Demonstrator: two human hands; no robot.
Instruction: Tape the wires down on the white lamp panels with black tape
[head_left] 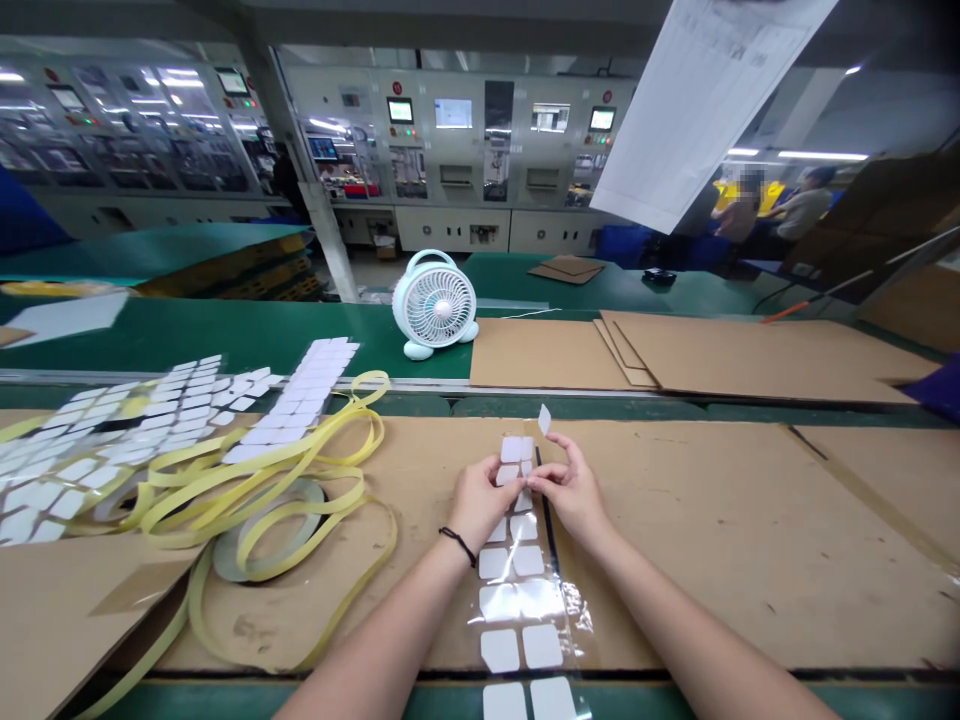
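Stickers: white squares in two rows on a clear strip, lying on cardboard.
Left hand: fingers pinching the strip near its top end.
Right hand: fingers pinching the strip, just beside the left hand.

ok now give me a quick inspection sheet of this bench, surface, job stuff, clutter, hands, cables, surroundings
surface: flat brown cardboard sheet laid over a green workbench
job's things: clear plastic film strip carrying rounded white square pads runs under both hands; a loose white pad stands just past the fingertips
clutter: tangled yellow tape strips, heaped white pads at left
grippers: left hand, with a black wrist cord, and right hand meet over the strip; exact pinch hard to tell
cables: thin white wire behind the fan, possibly a cable
surroundings: round pale desk fan, stacked cardboard sheets, grey machine cabinets with screens, a person far right
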